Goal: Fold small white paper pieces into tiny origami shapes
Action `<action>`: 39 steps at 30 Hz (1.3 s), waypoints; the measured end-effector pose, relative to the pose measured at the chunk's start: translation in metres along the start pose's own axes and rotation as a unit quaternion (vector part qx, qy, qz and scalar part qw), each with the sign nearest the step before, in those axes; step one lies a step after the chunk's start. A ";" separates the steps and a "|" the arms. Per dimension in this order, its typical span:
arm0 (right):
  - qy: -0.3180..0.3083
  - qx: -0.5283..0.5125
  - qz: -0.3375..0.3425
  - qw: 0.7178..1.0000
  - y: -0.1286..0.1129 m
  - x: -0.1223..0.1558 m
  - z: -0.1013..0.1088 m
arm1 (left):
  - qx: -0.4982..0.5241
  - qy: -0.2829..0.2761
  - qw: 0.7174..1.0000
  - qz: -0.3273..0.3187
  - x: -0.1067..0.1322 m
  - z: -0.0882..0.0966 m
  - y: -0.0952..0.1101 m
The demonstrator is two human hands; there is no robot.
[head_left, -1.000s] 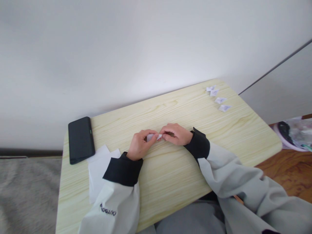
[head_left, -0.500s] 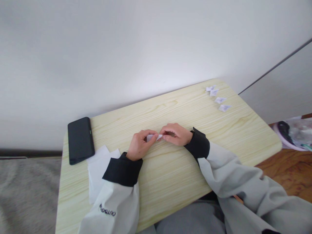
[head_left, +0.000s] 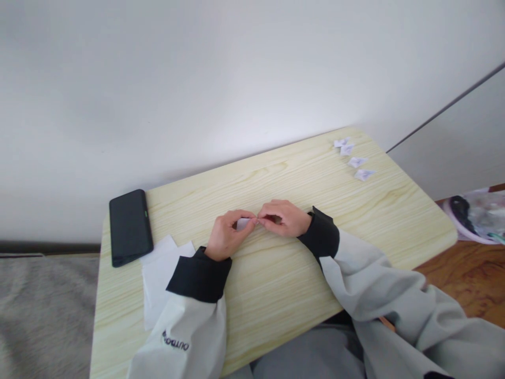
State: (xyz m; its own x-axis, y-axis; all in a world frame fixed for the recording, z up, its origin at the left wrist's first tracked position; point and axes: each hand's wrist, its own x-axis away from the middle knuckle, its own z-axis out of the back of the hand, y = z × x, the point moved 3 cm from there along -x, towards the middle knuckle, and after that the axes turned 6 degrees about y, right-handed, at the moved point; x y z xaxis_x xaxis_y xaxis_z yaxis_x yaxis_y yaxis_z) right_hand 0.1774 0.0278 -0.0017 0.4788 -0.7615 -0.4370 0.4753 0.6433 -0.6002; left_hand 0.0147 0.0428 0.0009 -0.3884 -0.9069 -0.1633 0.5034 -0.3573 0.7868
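Between my two hands, over the middle of the table, is a small folded piece of white paper (head_left: 243, 224). My left hand (head_left: 229, 234) pinches it between thumb and fingers, which cover much of it. My right hand (head_left: 286, 217) has its thumb and forefinger closed on the paper's right end, with the fingertips of both hands meeting there. How the paper is folded at that end is hidden. Near my left forearm lie white paper sheets (head_left: 161, 268), partly under the sleeve.
A black phone (head_left: 131, 228) lies at the left edge of the wooden table (head_left: 284, 295). Several small folded white paper pieces (head_left: 363, 174) stand in a row at the far right. A wall (head_left: 236, 79) rises behind the table. A pinkish basket (head_left: 473, 234) with bags is at the right.
My right fingertips have shifted slightly left to meet my left fingertips, covering the paper's pointed end that showed before. Everything else stays in place.
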 end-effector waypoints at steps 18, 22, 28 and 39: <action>0.014 -0.003 -0.016 1.000 0.001 0.001 0.000 | -0.015 0.010 0.999 -0.028 0.001 -0.001 0.004; 0.001 0.021 0.015 1.000 0.001 0.000 -0.003 | -0.030 0.011 0.999 -0.038 0.000 -0.001 0.003; 0.014 0.020 -0.001 1.000 0.000 0.000 -0.002 | -0.027 0.020 0.999 -0.035 0.000 -0.001 -0.001; 0.030 0.027 -0.004 0.999 0.001 0.001 -0.001 | -0.004 0.030 0.999 -0.020 0.000 -0.001 0.001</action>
State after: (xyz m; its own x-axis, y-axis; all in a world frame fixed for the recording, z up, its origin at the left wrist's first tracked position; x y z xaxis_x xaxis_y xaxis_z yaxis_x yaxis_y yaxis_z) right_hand 0.1782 0.0279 -0.0033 0.4305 -0.7695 -0.4718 0.5193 0.6387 -0.5678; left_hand 0.0159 0.0423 0.0015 -0.3619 -0.9033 -0.2305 0.4943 -0.3956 0.7741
